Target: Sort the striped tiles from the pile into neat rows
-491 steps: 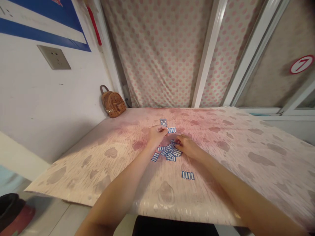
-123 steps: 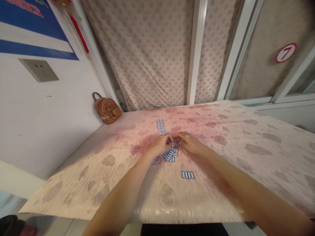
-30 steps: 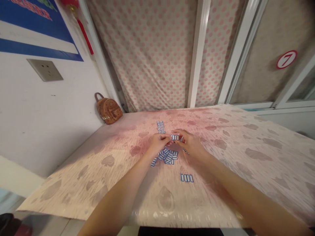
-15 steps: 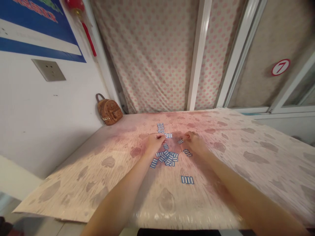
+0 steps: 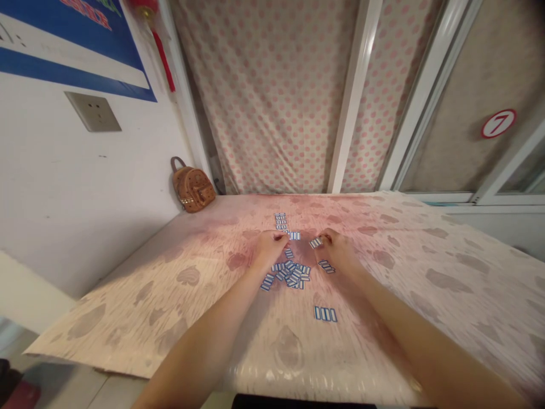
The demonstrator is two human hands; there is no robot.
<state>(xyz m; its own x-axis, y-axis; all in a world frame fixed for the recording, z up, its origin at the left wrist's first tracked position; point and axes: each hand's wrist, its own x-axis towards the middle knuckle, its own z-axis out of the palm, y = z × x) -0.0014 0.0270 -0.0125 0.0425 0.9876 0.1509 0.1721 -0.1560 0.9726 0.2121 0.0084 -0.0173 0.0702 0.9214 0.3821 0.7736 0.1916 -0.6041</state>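
Small flat white pieces with blue-edged bars lie on the table. My left hand [image 5: 271, 247] is closed in a pinch at the left end of one striped piece [image 5: 294, 235], just below a neat stacked block of such pieces [image 5: 281, 221]. My right hand [image 5: 339, 248] is closed too, its fingertips at the edge of another striped piece [image 5: 315, 243], which looks tilted up. Between my wrists is a loose, overlapping pile of striped pieces [image 5: 293, 274]. A single piece [image 5: 326, 266] lies under my right hand, and one more [image 5: 325, 313] lies nearer me.
A patterned cloth [image 5: 179, 307] covers the table. A small brown backpack [image 5: 193, 187] stands at the far left corner against the wall. Behind the table hangs a dotted curtain [image 5: 272, 102] beside white window frames.
The right-hand piece has turned and come up a little at my right fingertips. My left hand has stayed by its piece. The whole view has shifted slightly.
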